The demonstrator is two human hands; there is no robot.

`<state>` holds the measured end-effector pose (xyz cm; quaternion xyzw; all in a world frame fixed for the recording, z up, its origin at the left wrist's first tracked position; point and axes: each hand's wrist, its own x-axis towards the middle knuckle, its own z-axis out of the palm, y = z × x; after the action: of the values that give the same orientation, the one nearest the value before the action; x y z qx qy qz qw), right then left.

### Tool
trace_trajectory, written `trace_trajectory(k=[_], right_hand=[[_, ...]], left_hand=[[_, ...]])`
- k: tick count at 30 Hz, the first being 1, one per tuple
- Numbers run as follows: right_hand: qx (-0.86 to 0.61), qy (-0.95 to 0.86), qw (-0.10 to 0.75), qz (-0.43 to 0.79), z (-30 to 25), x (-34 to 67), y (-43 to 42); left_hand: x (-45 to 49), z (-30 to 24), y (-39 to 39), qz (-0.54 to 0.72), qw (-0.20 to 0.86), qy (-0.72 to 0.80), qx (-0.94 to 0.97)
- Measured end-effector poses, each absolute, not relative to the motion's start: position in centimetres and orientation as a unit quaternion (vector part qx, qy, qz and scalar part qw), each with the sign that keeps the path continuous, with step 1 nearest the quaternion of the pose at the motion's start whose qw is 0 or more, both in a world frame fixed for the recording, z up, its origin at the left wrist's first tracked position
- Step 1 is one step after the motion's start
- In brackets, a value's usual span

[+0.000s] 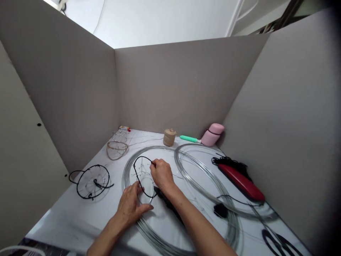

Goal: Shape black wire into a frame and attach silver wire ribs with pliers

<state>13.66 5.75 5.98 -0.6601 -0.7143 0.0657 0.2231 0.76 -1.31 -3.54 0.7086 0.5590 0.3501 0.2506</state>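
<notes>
Both my hands grasp the black wire loop (142,156): left hand (129,207) braces its side, right hand (162,175) pinches its far end.

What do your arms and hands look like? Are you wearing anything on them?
The left hand and right hand are bare, with no gloves. The left forearm and right forearm are bare too, with no sleeves in view. No watch, bracelet, ring, cable or marking shows on either arm.
</notes>
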Motion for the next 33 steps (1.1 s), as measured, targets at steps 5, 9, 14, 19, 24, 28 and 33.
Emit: trace_trajectory(k=[5, 9, 14, 19, 24, 28, 33], right_hand=[[-0.655, -0.708, 0.242, 0.105, 6.1, 14.0, 5.9], [-0.632, -0.693, 0.29, 0.191, 5.3, 15.3, 6.3], [-0.603, -0.659, 0.353, 0.279, 3.9, 16.5, 5.5], [-0.541, -0.665, 0.389, 0.338, 4.5, 16.7, 4.4], [-0.46, -0.723, 0.363, 0.366, 7.3, 16.4, 4.4], [-0.426, -0.765, 0.352, 0.329, 8.9, 16.2, 4.5], [-0.466, -0.739, 0.406, 0.269, 8.5, 18.3, 4.4]], left_hand=[[0.3, -3.0, -1.2, 0.351, 0.248, 0.532, 0.729], [-0.4, -2.2, -1.5, 0.332, 0.276, 0.509, 0.745], [-2.6, -0.6, -1.1, 0.453, 0.389, 0.505, 0.623], [-4.5, 2.0, 2.2, 0.507, 0.415, 0.495, 0.57], [-3.1, 3.7, 2.3, 0.398, 0.581, 0.389, 0.594], [-1.5, 2.4, 0.7, 0.44, 0.583, 0.415, 0.543], [-0.7, -1.0, -0.5, 0.519, 0.564, 0.48, 0.427]])
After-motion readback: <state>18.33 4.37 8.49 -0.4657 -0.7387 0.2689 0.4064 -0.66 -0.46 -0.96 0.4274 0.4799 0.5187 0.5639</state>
